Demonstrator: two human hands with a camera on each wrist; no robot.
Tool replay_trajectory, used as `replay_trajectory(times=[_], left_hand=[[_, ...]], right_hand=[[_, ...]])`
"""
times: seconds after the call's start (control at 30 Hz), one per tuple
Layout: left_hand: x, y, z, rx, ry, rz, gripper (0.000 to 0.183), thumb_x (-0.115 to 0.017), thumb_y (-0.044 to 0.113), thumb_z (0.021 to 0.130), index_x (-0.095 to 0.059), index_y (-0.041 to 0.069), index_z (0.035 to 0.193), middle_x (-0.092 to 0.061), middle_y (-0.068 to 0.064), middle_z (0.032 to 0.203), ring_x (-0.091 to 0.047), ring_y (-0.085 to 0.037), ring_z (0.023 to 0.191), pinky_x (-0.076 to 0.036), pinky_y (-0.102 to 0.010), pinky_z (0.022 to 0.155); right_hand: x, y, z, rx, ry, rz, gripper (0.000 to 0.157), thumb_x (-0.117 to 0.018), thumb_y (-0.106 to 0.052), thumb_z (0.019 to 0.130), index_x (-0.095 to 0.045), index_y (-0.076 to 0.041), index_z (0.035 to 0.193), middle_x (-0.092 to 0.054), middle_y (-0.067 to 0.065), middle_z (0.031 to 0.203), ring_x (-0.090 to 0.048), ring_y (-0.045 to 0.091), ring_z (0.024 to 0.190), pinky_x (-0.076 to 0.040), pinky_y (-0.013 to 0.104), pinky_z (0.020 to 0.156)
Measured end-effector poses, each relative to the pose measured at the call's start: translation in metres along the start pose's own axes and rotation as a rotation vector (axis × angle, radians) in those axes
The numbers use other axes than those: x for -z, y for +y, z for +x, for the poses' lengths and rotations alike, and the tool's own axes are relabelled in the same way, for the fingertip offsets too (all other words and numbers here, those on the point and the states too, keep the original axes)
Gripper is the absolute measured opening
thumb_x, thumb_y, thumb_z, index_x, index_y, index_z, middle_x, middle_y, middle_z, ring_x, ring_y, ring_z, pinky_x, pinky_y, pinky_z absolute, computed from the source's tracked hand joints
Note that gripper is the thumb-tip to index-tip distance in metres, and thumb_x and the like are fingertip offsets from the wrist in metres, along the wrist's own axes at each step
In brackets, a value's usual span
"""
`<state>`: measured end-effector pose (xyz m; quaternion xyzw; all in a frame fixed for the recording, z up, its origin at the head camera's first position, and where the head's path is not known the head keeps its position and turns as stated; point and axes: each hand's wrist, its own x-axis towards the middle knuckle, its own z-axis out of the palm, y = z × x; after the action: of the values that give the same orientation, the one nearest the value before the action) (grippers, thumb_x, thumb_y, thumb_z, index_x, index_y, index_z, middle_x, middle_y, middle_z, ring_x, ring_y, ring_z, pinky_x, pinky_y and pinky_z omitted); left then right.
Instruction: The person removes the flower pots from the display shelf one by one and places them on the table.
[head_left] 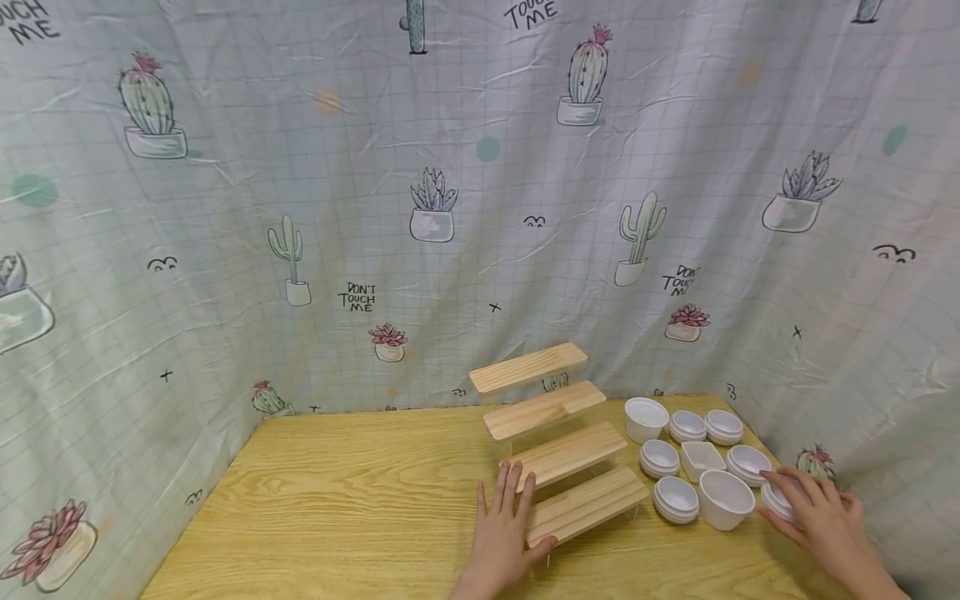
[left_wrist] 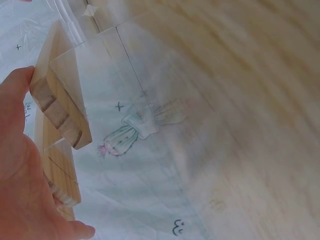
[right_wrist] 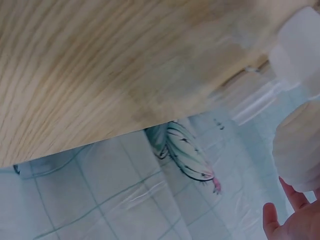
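Note:
A tiered stand of pale wooden planks (head_left: pixel 585 506) on clear supports stands right of the table's middle. My left hand (head_left: pixel 501 527) is spread along its left end, fingers straight against the lower planks and thumb at the front edge of the lowest one. In the left wrist view, a digit touches the corner of a plank (left_wrist: pixel 65 105). At the table's right side my right hand (head_left: pixel 821 512) holds a small round white container (head_left: pixel 776 500) between thumb and fingers. The right wrist view shows that container (right_wrist: pixel 299 145) at the fingertips, partly cut off by the frame edge.
Between the stand and my right hand sit several white containers: round ridged ones (head_left: pixel 677 500), deeper tubs (head_left: pixel 726 500) and a rectangular one (head_left: pixel 702 460). A cactus-print curtain (head_left: pixel 480 208) hangs behind and along both sides of the wood-grain table (head_left: pixel 337 500).

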<state>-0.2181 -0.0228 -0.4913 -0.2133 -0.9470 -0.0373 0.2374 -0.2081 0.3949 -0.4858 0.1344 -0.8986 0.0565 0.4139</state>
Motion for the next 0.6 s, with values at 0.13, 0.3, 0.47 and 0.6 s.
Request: replay_trajectory(times=[0.13, 0.3, 0.47, 0.6], left_hand=[[-0.001, 0.0, 0.001, 0.003, -0.006, -0.001, 0.082, -0.044, 0.066, 0.078, -0.027, 0.015, 0.14, -0.024, -0.008, 0.146, -0.019, -0.026, 0.135, -0.02, -0.056, 0.105], [-0.001, 0.0, 0.001, -0.002, -0.008, 0.002, 0.082, -0.043, 0.066, 0.078, -0.027, 0.015, 0.14, -0.025, -0.008, 0.146, -0.02, -0.026, 0.135, -0.03, -0.055, 0.098], [-0.001, -0.001, 0.0, -0.011, 0.013, 0.013, 0.082, -0.044, 0.066, 0.077, -0.028, 0.015, 0.14, -0.027, -0.008, 0.145, -0.023, -0.026, 0.133, -0.031, -0.056, 0.097], [0.0, 0.0, -0.001, -0.013, 0.021, 0.01, 0.081, -0.044, 0.066, 0.078, -0.029, 0.014, 0.139, -0.028, -0.008, 0.145, -0.025, -0.027, 0.133, -0.032, -0.056, 0.097]], right_hand=[[-0.003, 0.005, -0.002, 0.025, -0.025, -0.002, 0.05, -0.068, -0.047, 0.063, -0.058, -0.015, 0.1, -0.054, 0.007, 0.101, -0.046, 0.028, 0.082, -0.031, 0.057, 0.062], [-0.009, 0.012, -0.005, 0.058, -0.065, -0.034, 0.05, -0.068, -0.044, 0.062, -0.057, -0.016, 0.101, -0.053, 0.005, 0.1, -0.046, 0.027, 0.082, -0.033, 0.055, 0.061], [-0.014, 0.016, -0.006, 0.066, -0.117, -0.054, 0.049, -0.069, -0.044, 0.062, -0.056, -0.017, 0.101, -0.053, 0.006, 0.099, -0.047, 0.026, 0.08, -0.034, 0.054, 0.061], [-0.018, 0.018, -0.007, 0.054, -0.144, -0.054, 0.048, -0.072, -0.04, 0.061, -0.056, -0.016, 0.1, -0.053, 0.007, 0.098, -0.047, 0.026, 0.081, -0.033, 0.054, 0.062]])
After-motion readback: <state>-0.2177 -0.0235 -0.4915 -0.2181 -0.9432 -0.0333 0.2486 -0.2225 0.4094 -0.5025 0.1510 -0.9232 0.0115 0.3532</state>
